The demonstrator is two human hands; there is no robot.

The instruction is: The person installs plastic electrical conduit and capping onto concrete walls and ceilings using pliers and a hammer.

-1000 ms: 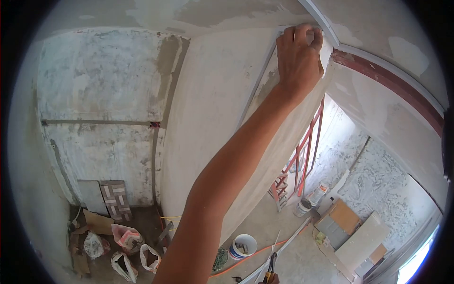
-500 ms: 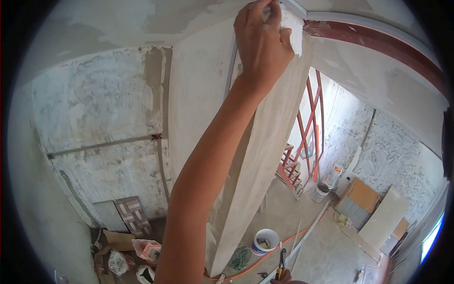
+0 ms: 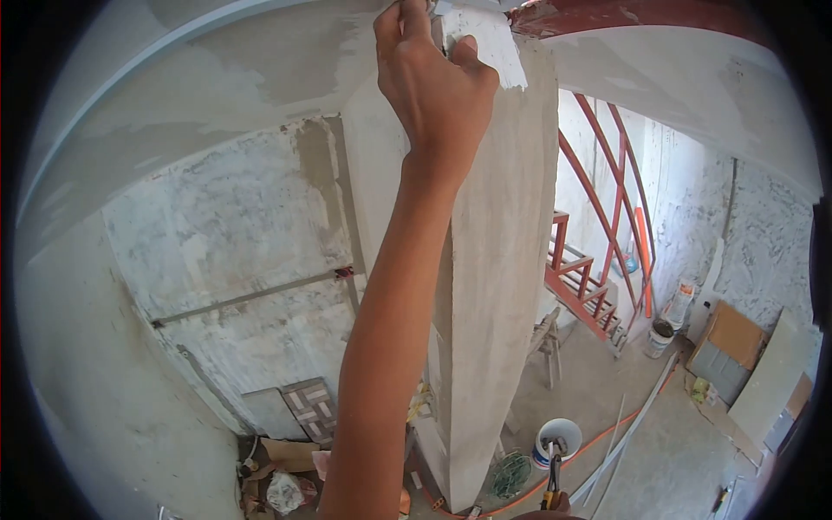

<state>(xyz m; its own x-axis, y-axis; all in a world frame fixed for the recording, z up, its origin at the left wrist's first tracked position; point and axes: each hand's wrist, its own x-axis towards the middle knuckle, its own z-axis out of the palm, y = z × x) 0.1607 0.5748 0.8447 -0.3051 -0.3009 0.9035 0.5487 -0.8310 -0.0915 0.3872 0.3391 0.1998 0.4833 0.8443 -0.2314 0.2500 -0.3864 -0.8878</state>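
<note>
My left hand (image 3: 440, 95) is raised to the top of a pale plastered column (image 3: 498, 217). Its fingers curl in near the column's left edge, with the thumb against a white patch (image 3: 498, 43) of the upper face. What lies between those fingers is mostly hidden. Just above runs a grey metal profile (image 3: 475, 4), partly cut off by the frame. Low in the view, my right hand (image 3: 562, 503) is wrapped around pliers (image 3: 552, 487) with yellow and black handles, their jaws pointing up.
Far below on the floor stand a white bucket (image 3: 559, 431), tangled green wire (image 3: 511, 474), an orange hose (image 3: 598, 438) and long metal strips (image 3: 628, 438). A red steel staircase (image 3: 585, 286) rises behind the column. Boards (image 3: 771, 368) lean at right; bags (image 3: 288, 491) lie lower left.
The view has turned, so the room's contents sit further right. My left hand stays at the column top, its fingers now further left of the white patch. The pliers remain in my right hand.
</note>
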